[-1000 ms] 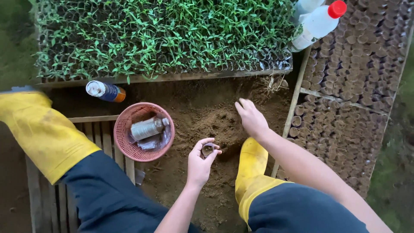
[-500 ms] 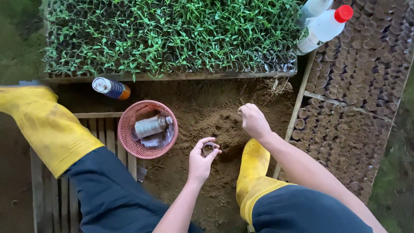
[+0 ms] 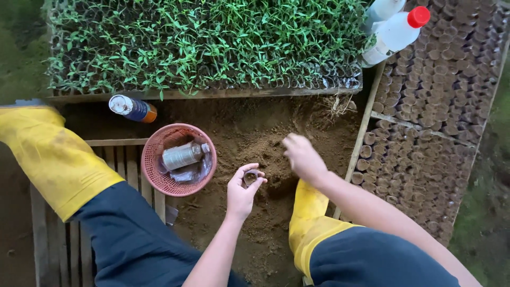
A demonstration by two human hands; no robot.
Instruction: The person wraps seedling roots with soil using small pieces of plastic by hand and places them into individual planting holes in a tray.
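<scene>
My left hand [image 3: 241, 191] holds a small soil-filled seedling pot [image 3: 251, 177] between thumb and fingers, just above the heap of brown soil [image 3: 255, 133]. My right hand [image 3: 303, 155] hovers over the soil to the right of the pot, blurred, fingers bunched; whether it holds soil I cannot tell. Both forearms reach in from the bottom between my knees, with yellow rubber boots [image 3: 53, 159] on either side.
A pink woven basket [image 3: 154, 159] holding a small bottle and plastic sits left of the soil. A spray can [image 3: 133, 108] lies behind it. A tray of green seedlings [image 3: 202, 42] fills the back. Rows of filled pots [image 3: 425, 117] and white bottles [image 3: 396, 32] stand right.
My right hand has moved down and left over the soil, closer to the pot in my left hand. The left hand has stayed put.
</scene>
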